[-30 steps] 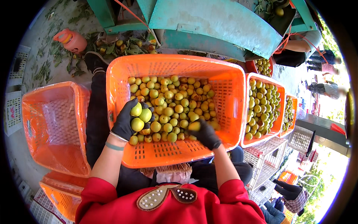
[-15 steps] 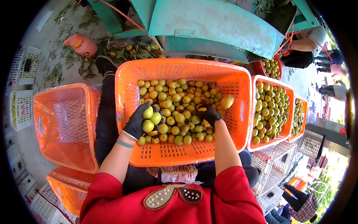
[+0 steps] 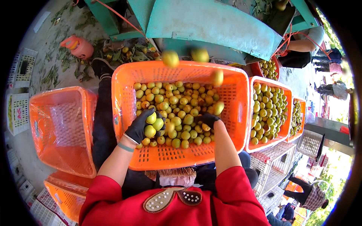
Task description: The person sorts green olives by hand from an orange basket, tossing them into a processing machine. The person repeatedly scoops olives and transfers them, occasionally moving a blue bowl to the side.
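Note:
A large orange plastic crate (image 3: 166,160) sits in front of me, its floor covered with round yellow-green fruits (image 3: 174,100), some blotched brown. My left hand (image 3: 138,128), in a black glove, is closed around several greener fruits (image 3: 149,131) at the crate's left side. On the right, my black-gloved right hand (image 3: 209,119) reaches down among the fruits; its fingertips are mostly hidden, and a fruit (image 3: 205,127) shows against its thumb side. Blurred fruits (image 3: 200,55) hang in mid-air over the far rim and the right side of the crate.
A teal metal chute (image 3: 211,26) stands beyond the crate. Filled orange crates (image 3: 252,113) line the right; an empty, plastic-lined orange crate (image 3: 62,165) is at left. White crates (image 3: 269,165), a pinkish gas cylinder (image 3: 80,49) and fallen leaves lie around. Other people stand at far right.
More fruits are in the air above the crate's far and right sides. My left hand still grips its fruits, and the right hand has shifted slightly lower within the pile.

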A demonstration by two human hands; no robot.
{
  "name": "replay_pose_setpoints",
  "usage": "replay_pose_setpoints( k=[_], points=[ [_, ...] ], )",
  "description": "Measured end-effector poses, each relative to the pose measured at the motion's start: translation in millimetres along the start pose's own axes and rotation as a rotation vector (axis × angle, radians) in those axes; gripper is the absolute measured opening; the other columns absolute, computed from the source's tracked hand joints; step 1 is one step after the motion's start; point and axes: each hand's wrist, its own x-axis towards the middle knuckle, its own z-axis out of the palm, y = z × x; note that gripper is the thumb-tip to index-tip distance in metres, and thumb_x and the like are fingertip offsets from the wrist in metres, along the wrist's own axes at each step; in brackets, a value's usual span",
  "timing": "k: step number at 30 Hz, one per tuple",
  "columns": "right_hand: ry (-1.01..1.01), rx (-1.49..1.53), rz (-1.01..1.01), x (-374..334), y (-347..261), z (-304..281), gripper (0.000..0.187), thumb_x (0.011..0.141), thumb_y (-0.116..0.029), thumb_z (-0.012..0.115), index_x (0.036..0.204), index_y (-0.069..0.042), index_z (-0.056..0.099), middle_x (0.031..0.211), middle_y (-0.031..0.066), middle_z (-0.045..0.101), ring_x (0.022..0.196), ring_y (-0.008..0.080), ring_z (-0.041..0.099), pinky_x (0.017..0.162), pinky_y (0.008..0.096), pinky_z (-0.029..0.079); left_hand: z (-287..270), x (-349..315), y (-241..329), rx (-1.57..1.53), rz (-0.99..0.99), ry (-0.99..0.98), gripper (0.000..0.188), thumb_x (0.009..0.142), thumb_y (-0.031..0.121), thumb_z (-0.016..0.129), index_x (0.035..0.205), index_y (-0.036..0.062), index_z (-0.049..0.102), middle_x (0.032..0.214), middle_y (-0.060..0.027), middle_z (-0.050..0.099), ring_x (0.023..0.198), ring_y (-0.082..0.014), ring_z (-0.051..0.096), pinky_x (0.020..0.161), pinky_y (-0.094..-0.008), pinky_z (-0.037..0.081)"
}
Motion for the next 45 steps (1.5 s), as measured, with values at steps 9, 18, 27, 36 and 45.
replay_pose_setpoints(
  k=[9, 18, 27, 36, 45],
  points=[
    [-0.272, 0.634, -0.35, -80.8, -9.2, 47.6, 0.052, 0.077, -0.027, 0.066, 0.121, -0.004, 0.052, 0.102, 0.0125, 0.061, 0.086, 0.0218, 0.063, 0.067, 0.0345, 0.054, -4.6, -5.7, -4.9, 0.119, -0.021, -0.036, 0.054, 0.089, 0.056, 0.045, 0.101, 0.0041, 0.057, 0.101, -0.0166, 0.065, 0.075, -0.0288, 0.067, 0.047, -0.0322, 0.053],
    [-0.846, 1.772, -0.935, -158.6, 51.6, 74.7, 0.076, 0.078, -0.056, 0.056, 0.121, 0.005, 0.045, 0.11, 0.03, 0.055, 0.077, 0.0426, 0.064, 0.045, 0.0385, 0.058, 52.0, -27.9, -63.1, 0.043, -0.301, -0.486, 0.065, 0.093, 0.055, 0.034, 0.112, -0.0046, 0.052, 0.105, -0.0288, 0.06, 0.072, -0.0375, 0.067, 0.042, -0.0353, 0.054],
    [0.148, 1.555, -0.693, -207.8, 274.5, 87.1, 0.059, 0.085, -0.044, 0.053, 0.126, -0.002, 0.048, 0.129, 0.0184, 0.05, 0.12, 0.0323, 0.049, 0.099, 0.0474, 0.04, 187.1, 28.3, -280.3, 0.137, -0.467, -0.558, 0.042, 0.09, 0.035, 0.055, 0.121, 0.0054, 0.053, 0.11, -0.0083, 0.061, 0.095, -0.0161, 0.06, 0.078, -0.0302, 0.052],
    [0.287, 0.712, 0.07, -125.1, 371.9, 121.6, 0.039, 0.084, -0.024, 0.067, 0.114, 0.0, 0.06, 0.082, 0.0063, 0.067, 0.065, 0.0151, 0.062, 0.059, 0.0271, 0.051, 128.2, 12.8, -216.0, 0.933, 0.383, -0.611, 0.024, 0.086, 0.024, 0.061, 0.098, 0.0037, 0.067, 0.092, -0.0101, 0.067, 0.086, -0.0226, 0.064, 0.08, -0.0328, 0.049],
    [-0.056, 0.495, -0.575, -176.2, 93.0, 56.7, 0.027, 0.087, -0.016, 0.062, 0.111, -0.002, 0.064, 0.093, 0.0085, 0.069, 0.085, 0.0139, 0.064, 0.074, 0.0284, 0.05, -24.8, 42.3, -71.6, 2.012, 0.28, 0.413, 0.042, 0.082, 0.033, 0.059, 0.116, 0.0092, 0.055, 0.104, -0.0134, 0.062, 0.094, -0.0316, 0.059, 0.081, -0.0429, 0.048]
  ],
)
